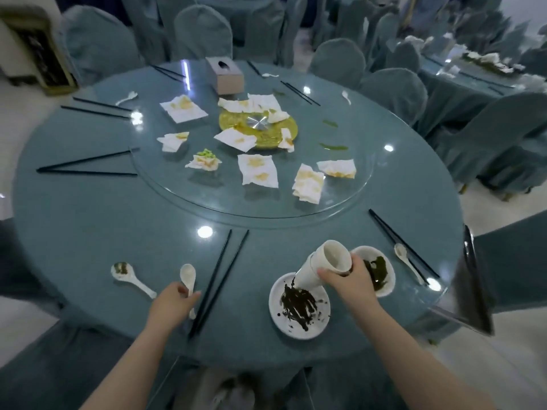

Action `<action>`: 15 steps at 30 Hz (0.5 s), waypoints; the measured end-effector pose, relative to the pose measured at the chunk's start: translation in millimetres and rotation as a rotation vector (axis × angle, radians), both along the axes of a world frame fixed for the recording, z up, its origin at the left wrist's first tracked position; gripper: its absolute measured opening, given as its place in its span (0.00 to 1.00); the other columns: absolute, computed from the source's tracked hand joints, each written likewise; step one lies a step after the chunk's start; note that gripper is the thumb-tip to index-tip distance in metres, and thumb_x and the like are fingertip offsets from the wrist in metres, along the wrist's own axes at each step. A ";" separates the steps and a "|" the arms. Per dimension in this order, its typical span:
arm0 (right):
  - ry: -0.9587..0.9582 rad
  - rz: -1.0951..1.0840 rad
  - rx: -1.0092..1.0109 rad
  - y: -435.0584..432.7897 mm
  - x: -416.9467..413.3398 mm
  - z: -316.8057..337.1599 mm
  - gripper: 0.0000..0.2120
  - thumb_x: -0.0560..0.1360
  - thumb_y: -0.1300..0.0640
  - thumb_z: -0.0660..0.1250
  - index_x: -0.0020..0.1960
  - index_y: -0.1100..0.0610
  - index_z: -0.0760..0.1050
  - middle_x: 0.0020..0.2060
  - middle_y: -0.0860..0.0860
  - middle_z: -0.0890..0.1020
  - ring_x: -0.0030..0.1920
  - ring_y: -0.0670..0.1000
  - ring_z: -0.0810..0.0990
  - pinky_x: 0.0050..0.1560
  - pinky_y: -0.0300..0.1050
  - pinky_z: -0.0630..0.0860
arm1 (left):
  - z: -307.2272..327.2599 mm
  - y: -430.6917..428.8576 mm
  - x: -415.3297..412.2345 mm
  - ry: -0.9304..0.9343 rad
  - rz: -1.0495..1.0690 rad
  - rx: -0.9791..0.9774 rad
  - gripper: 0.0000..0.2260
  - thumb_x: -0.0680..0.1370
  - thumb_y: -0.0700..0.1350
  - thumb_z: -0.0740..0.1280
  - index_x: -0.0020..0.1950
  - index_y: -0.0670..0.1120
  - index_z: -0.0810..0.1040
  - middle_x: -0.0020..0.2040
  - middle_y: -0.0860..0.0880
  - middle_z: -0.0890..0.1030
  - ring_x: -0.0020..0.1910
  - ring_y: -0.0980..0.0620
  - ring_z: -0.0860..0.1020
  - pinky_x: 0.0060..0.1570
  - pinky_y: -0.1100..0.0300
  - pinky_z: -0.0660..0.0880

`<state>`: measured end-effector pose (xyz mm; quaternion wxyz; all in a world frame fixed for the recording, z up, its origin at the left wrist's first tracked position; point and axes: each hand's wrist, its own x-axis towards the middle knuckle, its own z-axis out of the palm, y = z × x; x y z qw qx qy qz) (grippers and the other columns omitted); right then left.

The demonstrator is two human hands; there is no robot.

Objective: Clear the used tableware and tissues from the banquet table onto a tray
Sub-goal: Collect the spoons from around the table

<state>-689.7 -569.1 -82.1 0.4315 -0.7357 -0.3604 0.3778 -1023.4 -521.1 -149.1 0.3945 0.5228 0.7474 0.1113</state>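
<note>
My right hand (344, 278) grips a tilted stack of white cups (324, 266) above a white plate (318, 327) smeared with dark leftovers. Just right of the cups sits a white bowl (387, 269) holding dark greens. My left hand (174, 300) pinches the handle of a white spoon (188, 278) near the table's front edge. Another spoon (130, 276) with green bits lies further left. A pair of black chopsticks (219, 279) lies between my hands. Several stained tissues (259, 170) are scattered over the glass turntable (207, 199).
A tissue box (225, 75) stands at the far side of the turntable. More chopstick pairs (85, 167) and spoons (407, 258) ring the round table. A metal tray (470, 291) juts at the right edge. Covered chairs (201, 31) surround the table.
</note>
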 end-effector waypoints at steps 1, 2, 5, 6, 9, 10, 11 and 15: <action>-0.025 -0.003 0.000 9.0 0.4 -1.4 0.24 0.66 0.58 0.78 0.57 0.51 0.72 0.48 0.43 0.80 0.48 0.42 0.78 0.40 0.34 0.70 | -3.4 2.4 3.2 0.025 0.005 0.002 0.11 0.76 0.52 0.68 0.45 0.44 0.74 0.38 0.49 0.79 0.38 0.50 0.77 0.36 0.56 0.68; -0.047 -0.014 0.001 17.8 0.6 -2.8 0.25 0.66 0.57 0.78 0.58 0.51 0.71 0.49 0.43 0.79 0.48 0.41 0.77 0.40 0.34 0.70 | -6.0 5.0 5.1 0.053 0.018 0.005 0.11 0.76 0.51 0.68 0.42 0.44 0.73 0.35 0.49 0.79 0.36 0.51 0.76 0.33 0.57 0.67; -0.076 -0.052 -0.004 42.3 -0.9 -7.8 0.28 0.66 0.55 0.78 0.60 0.49 0.67 0.49 0.41 0.77 0.48 0.40 0.75 0.43 0.37 0.70 | -9.9 10.8 4.8 0.117 0.049 -0.003 0.11 0.76 0.49 0.69 0.37 0.46 0.74 0.31 0.50 0.78 0.33 0.52 0.76 0.33 0.57 0.67; -0.083 -0.043 -0.010 50.4 -2.5 -10.3 0.28 0.66 0.54 0.78 0.60 0.48 0.66 0.49 0.40 0.76 0.48 0.40 0.75 0.45 0.39 0.71 | -10.2 13.1 3.5 0.120 0.053 -0.009 0.11 0.76 0.48 0.69 0.36 0.46 0.75 0.29 0.50 0.78 0.32 0.52 0.76 0.33 0.58 0.67; -0.095 0.006 -0.030 69.7 -8.0 -21.0 0.28 0.67 0.55 0.78 0.60 0.46 0.66 0.49 0.39 0.75 0.49 0.40 0.75 0.46 0.38 0.71 | -12.4 19.0 -1.0 0.087 0.083 -0.042 0.12 0.76 0.47 0.68 0.33 0.47 0.76 0.29 0.50 0.78 0.32 0.51 0.76 0.33 0.58 0.67; -0.100 0.015 -0.033 73.8 -9.4 -24.7 0.28 0.67 0.55 0.78 0.59 0.45 0.66 0.49 0.38 0.75 0.49 0.41 0.75 0.45 0.37 0.70 | -13.5 19.6 -3.1 0.064 0.109 -0.036 0.12 0.76 0.46 0.68 0.33 0.47 0.76 0.29 0.50 0.78 0.34 0.49 0.76 0.34 0.58 0.68; -0.107 0.022 -0.038 77.2 -10.6 -28.2 0.28 0.66 0.54 0.78 0.59 0.45 0.66 0.49 0.38 0.75 0.50 0.42 0.76 0.46 0.38 0.71 | -13.8 19.5 -5.9 0.039 0.148 -0.017 0.12 0.76 0.46 0.68 0.33 0.47 0.76 0.31 0.50 0.78 0.35 0.48 0.77 0.35 0.57 0.68; -0.134 0.079 -0.054 86.4 -13.3 -36.3 0.30 0.66 0.53 0.78 0.61 0.45 0.65 0.51 0.40 0.76 0.54 0.48 0.77 0.55 0.47 0.74 | -12.0 16.4 -31.2 -0.063 0.440 0.124 0.07 0.77 0.47 0.68 0.43 0.45 0.77 0.42 0.47 0.80 0.43 0.46 0.77 0.41 0.55 0.69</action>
